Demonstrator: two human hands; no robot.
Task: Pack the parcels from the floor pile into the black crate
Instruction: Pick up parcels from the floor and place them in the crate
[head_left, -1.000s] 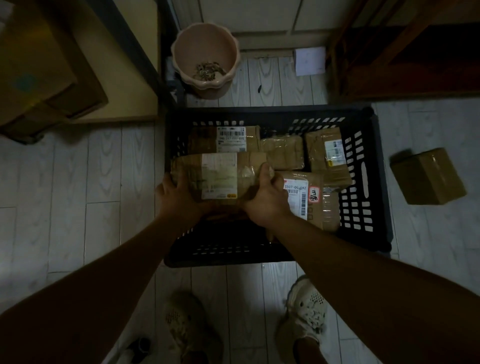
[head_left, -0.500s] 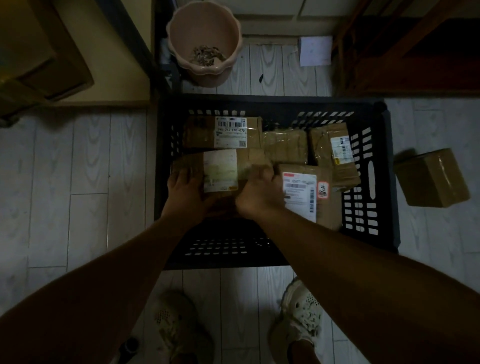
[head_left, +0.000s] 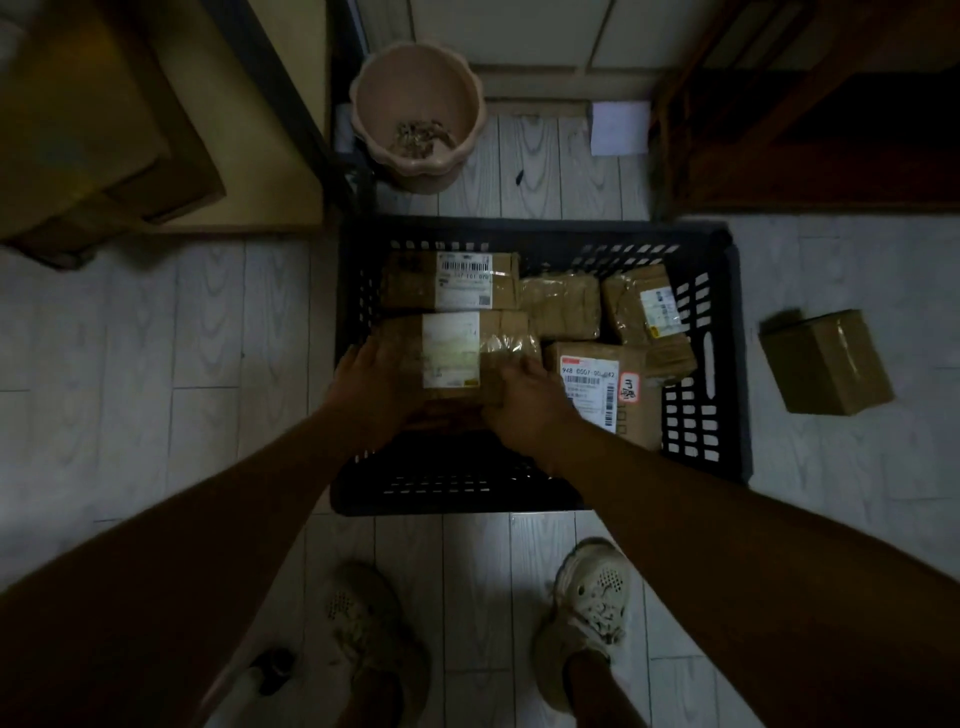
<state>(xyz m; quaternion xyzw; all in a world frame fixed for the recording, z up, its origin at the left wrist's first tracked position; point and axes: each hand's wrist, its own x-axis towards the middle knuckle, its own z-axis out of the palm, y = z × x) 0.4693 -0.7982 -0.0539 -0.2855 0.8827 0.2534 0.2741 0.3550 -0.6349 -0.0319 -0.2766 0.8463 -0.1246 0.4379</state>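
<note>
Brown taped parcel (head_left: 457, 358) sits inside the black crate (head_left: 727, 364), gripped at its near edge: left hand (head_left: 366, 387) at seven o'clock, right hand (head_left: 524, 400) at five. At three o'clock, beyond the crate, a lone box (head_left: 826, 361) rests on the floor.

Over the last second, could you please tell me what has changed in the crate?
Both hands, left hand and right hand, lowered the long parcel into the black crate, keeping their grip. The other parcels inside and the box on the floor stayed put.
</note>
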